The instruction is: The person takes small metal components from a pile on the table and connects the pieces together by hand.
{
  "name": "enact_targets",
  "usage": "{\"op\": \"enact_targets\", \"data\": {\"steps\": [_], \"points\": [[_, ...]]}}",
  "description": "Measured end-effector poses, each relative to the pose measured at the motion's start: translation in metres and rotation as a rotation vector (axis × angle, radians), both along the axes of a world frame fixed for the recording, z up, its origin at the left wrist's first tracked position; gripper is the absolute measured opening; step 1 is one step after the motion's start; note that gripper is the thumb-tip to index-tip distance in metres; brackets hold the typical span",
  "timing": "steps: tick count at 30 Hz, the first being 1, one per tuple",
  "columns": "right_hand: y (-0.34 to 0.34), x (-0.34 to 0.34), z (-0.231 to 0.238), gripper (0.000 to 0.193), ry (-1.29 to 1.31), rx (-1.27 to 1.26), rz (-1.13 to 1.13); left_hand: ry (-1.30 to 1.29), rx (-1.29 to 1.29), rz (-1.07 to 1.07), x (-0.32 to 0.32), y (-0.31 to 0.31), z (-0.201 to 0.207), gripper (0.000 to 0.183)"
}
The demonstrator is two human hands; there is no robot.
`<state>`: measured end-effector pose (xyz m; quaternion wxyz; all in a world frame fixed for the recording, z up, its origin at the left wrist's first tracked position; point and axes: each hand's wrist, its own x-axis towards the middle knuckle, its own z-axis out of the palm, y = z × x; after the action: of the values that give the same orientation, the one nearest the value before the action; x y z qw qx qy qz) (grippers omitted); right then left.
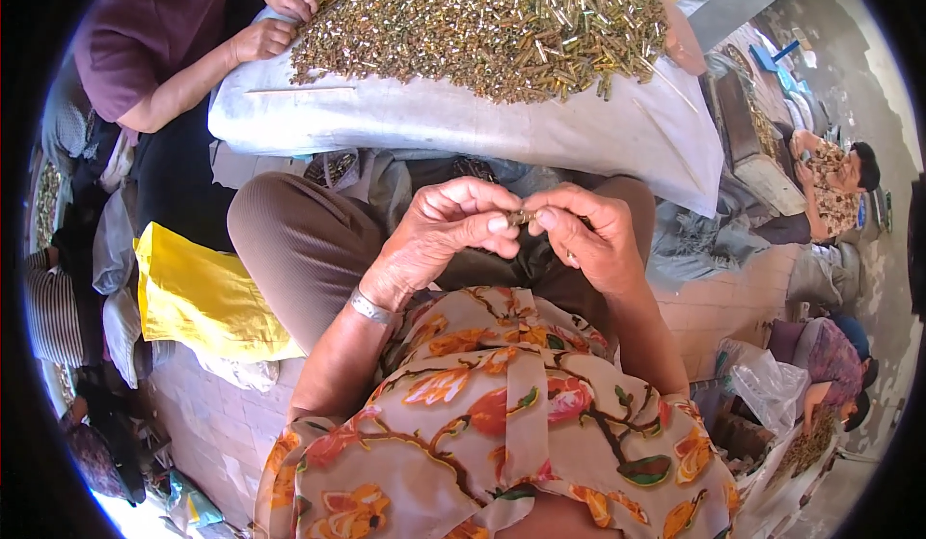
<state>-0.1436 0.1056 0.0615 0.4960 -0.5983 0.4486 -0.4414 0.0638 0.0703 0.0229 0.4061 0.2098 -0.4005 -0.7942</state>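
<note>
Above my lap, my left hand (446, 222) and my right hand (590, 232) meet, thumbs and fingertips pinched on one small brass-coloured metal piece (522, 219). My fingers cover most of it, so its exact kind cannot be told. Beyond them, a large heap of small brass and gold metal parts (463, 32), many of them short tubes, lies on a white-covered table (463, 126). Neither hand touches the heap.
At the far left a co-worker's hands (275, 27) rest at the heap's edge. Thin sticks (301, 89) lie on the cover. A yellow bag (207, 293) is by my left knee. More people and a clear plastic bag (767, 385) are at right.
</note>
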Motion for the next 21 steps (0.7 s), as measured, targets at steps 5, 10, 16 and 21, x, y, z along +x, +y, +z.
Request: {"op": "enact_targets", "data": {"steps": [5, 10, 16, 21], "points": [[0.007, 0.002, -0.008, 0.02, -0.309, 0.318, 0.147, 0.252, 0.06, -0.206, -0.004, 0.001, -0.016, 0.012], [0.004, 0.01, -0.02, 0.02, -0.305, 0.297, 0.02, 0.166, 0.107, -0.087, -0.014, 0.002, -0.022, 0.017], [-0.054, -0.009, -0.067, 0.019, -0.862, 0.644, -0.046, -0.596, -0.198, 0.158, -0.033, -0.057, -0.033, 0.017], [-0.144, -0.042, -0.071, 0.016, 0.083, 0.086, -0.447, -0.998, -0.881, 0.629, -0.05, -0.132, -0.06, 0.014]]}}
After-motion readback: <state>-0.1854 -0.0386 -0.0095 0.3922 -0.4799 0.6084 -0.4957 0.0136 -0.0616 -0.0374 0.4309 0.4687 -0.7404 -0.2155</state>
